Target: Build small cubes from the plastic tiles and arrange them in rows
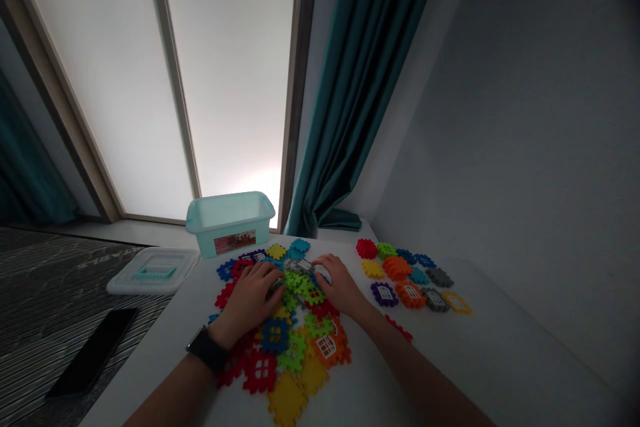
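Note:
Interlocking plastic building tiles with notched edges lie in a multicoloured heap on the white table. My left hand [254, 295], with a dark watch [207, 347] on its wrist, rests palm down over the heap's left side, fingers apart. A bit of grey tile shows by its thumb and index finger. At the heap's far right edge is my right hand [339, 285], thumb and fingers apart, its fingertips close to a grey window tile [299, 266]. Whether they touch it, I cannot tell. Between both hands lie green tiles [296, 285]; nearer me are a blue window tile [275, 335] and a yellow tile [287, 400].
Sorted small groups of tiles, such as orange ones [397, 268], stand to the right. One red tile [399, 328] lies beside my right forearm. Behind the heap is a teal bin [231, 217]; its lid [153, 271] and a black phone [93, 352] are at left.

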Motion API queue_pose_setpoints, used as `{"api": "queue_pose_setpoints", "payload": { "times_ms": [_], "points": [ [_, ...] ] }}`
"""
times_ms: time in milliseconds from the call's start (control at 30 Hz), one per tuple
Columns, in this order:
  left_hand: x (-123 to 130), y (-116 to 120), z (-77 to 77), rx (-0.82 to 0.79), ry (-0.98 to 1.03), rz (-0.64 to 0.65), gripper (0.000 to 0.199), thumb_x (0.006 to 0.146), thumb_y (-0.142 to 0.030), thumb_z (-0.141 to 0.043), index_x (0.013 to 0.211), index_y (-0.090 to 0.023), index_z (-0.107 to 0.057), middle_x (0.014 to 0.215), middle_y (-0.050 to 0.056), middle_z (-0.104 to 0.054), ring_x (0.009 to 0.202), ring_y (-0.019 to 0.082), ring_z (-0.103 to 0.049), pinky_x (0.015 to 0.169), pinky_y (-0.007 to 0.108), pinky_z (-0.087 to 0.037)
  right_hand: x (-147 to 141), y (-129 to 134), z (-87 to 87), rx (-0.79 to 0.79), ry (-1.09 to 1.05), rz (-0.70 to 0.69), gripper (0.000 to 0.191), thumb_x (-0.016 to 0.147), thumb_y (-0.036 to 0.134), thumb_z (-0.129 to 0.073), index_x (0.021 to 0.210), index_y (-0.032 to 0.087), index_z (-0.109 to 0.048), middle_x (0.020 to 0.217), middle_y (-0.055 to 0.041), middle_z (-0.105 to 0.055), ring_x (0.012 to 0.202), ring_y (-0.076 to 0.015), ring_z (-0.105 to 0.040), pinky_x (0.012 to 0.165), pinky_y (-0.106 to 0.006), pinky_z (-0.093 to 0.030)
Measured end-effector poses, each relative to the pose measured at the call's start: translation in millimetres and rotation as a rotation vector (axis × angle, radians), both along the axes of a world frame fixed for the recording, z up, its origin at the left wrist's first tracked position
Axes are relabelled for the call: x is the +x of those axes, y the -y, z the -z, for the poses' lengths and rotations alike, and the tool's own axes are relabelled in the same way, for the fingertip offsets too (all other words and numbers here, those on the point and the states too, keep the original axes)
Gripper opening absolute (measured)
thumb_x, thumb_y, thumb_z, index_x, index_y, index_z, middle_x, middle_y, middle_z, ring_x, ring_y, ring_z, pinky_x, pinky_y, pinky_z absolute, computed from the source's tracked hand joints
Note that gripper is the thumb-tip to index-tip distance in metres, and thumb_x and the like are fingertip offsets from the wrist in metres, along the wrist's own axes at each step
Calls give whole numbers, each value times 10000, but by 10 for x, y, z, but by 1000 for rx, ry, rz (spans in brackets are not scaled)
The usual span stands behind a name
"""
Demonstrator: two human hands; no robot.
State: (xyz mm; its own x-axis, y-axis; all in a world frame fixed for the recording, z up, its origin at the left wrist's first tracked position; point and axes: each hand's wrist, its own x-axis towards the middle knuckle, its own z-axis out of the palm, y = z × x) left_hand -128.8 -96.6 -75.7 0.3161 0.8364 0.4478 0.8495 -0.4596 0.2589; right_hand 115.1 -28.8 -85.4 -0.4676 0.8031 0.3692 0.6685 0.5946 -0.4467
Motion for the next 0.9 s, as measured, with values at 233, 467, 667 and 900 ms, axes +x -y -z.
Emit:
{"api": "queue_pose_setpoints", "payload": {
  "times_ms": [233,467,667,900],
  "points": [
    [-40,-24,4,0,22,-34,168,974,-278,-524,1036,-233,-673,1087,64,-673,1024,280,-625,909,455,-459,-418,-684,30,-35,96,96,248,954,226,-550,1178,184,-646,1228,-112,-645,1211,-243,-568,1031,-361,-439],
    [-55,-17,4,-8,37,-42,208,985,-299,-493,1062,-237,-676,1099,68,-672,1038,271,-613,927,447,-462,-526,-884,122,-96,209,167,336,977,356,-621,1259,176,-595,1277,-94,-616,1090,-238,-639,919,-454,-556],
    [-63,-25,23,-6,37,-42,197,977,-287,-503,1047,-233,-678,1087,69,-669,1036,274,-614,921,453,-470,-433,-848,42,-130,234,116,328,974,355,-626,1247,175,-602,1263,-91,-623,1075,-232,-645,908,-445,-561],
    [-62,-26,7,-10,71,-48,177,962,-282,-537,1061,-240,-677,1089,63,-668,1045,281,-621,908,437,-478,-221,-591,-157,-140,127,61,261,875,282,-689,1096,152,-643,1102,-99,-690,1043,-251,-647,862,-347,-519]
  ]
}}
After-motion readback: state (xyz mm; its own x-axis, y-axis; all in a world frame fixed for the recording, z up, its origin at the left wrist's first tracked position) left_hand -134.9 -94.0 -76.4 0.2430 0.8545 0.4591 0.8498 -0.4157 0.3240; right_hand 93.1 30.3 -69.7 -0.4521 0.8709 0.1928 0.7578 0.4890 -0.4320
